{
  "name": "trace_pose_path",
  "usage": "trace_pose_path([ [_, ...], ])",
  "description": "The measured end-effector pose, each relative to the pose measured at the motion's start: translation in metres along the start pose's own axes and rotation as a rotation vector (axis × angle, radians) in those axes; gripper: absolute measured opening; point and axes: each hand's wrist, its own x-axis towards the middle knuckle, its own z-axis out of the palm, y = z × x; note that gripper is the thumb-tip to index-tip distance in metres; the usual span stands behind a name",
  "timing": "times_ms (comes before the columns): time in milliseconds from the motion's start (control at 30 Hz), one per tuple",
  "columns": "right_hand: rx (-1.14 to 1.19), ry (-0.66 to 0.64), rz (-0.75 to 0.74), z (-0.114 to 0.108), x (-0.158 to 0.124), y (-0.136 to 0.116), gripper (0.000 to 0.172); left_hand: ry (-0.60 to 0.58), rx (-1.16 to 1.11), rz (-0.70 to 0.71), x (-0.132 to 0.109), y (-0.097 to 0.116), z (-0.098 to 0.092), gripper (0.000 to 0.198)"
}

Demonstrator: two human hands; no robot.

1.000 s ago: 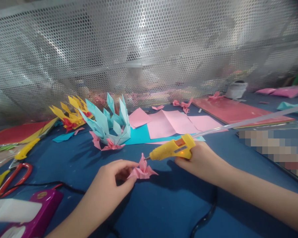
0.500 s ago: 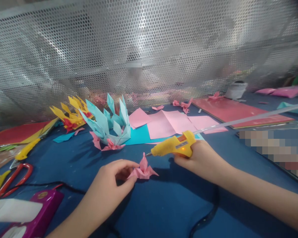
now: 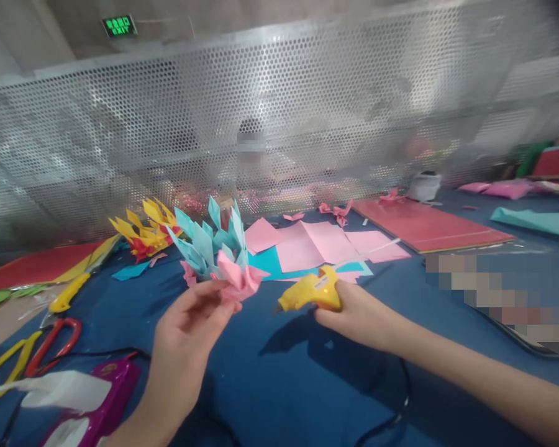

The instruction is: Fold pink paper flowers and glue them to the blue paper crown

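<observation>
Between the thumb and fingers of my left hand [image 3: 189, 329] is a pink folded-paper piece [image 3: 240, 279], raised off the table. It partly covers a light-blue origami crown [image 3: 205, 245] standing behind it, which has pink pieces around its base. My right hand [image 3: 361, 310] grips a yellow hot glue gun [image 3: 310, 292], its nozzle pointing left and apart from the pink piece. A clear glue stick [image 3: 368, 251] sticks out of the back of the gun.
Pink paper sheets [image 3: 307, 245] lie beyond my hands. A yellow paper piece [image 3: 149, 226] stands left of the crown. Scissors with red handles [image 3: 58, 341] and a purple power strip [image 3: 116, 385] sit at the left. A red board [image 3: 433, 223] rests at the right, before a perforated metal screen [image 3: 307, 124].
My left hand has lifted the pink paper piece up and to the left, in front of the crown. The glue gun has drawn away from it. The view has tilted upward.
</observation>
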Motion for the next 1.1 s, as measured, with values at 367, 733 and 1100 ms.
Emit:
trace_pose_path([
  [367,-0.135,-0.270,0.028,-0.010,-0.030,-0.055,0.026,0.120,-0.132,0.129,0.002,0.051,-0.007,0.023],
  [733,0.084,-0.036,-0.295,-0.114,0.006,-0.086,0.023,-0.249,0.126,-0.099,0.027,0.069,0.014,0.023],
  [1100,0.440,0.112,-0.434,-0.120,0.040,-0.076,0.023,-0.422,0.213,-0.158,0.083,0.097,0.045,0.029],
])
